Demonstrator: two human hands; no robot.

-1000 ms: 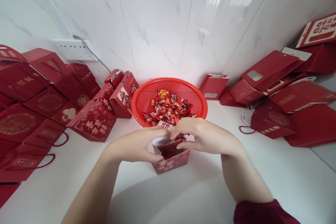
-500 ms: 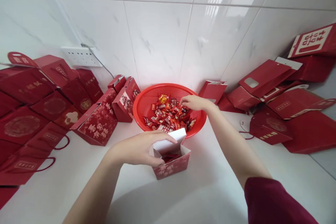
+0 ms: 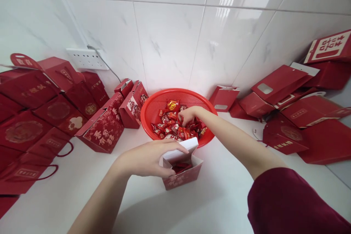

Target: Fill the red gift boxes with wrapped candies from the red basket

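A small red gift box (image 3: 183, 179) stands on the white tabletop with its lid flap raised and red-wrapped pieces inside. My left hand (image 3: 152, 159) grips its left side, thumb in front and fingers over the white inner flap. Behind the box sits a red plastic basket (image 3: 148, 117) holding a heap of wrapped candies (image 3: 168, 122). Into that heap reaches my right hand (image 3: 189, 114), its fingers bent down among the candies. The fingertips are partly hidden, so I cannot make out what they hold.
Stacked red gift boxes (image 3: 24, 128) fill the left side. Upright printed boxes (image 3: 101, 128) stand left of the basket. More red boxes and bags (image 3: 285, 131) are piled on the right. Behind is a tiled wall (image 3: 170, 44) with a power strip (image 3: 87, 59) and cable.
My right hand has moved left and lower into the candies, its fingers now bent into them. My left hand still holds the box. The whole view has shifted slightly.
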